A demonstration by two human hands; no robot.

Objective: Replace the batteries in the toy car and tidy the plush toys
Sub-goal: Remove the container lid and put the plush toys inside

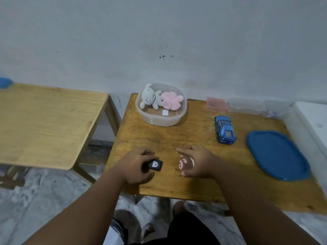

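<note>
Fingers of the left hand curl round a small black item and the right hand cups a pink pig plush at lower centre, seemingly to carry both to the clear tub at upper centre, while the blue toy car sits untouched right of centre.

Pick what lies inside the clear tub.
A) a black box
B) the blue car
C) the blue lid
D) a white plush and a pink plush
D: the white plush and the pink plush lie side by side in the clear tub, while the blue car stands outside it on the table.
</note>
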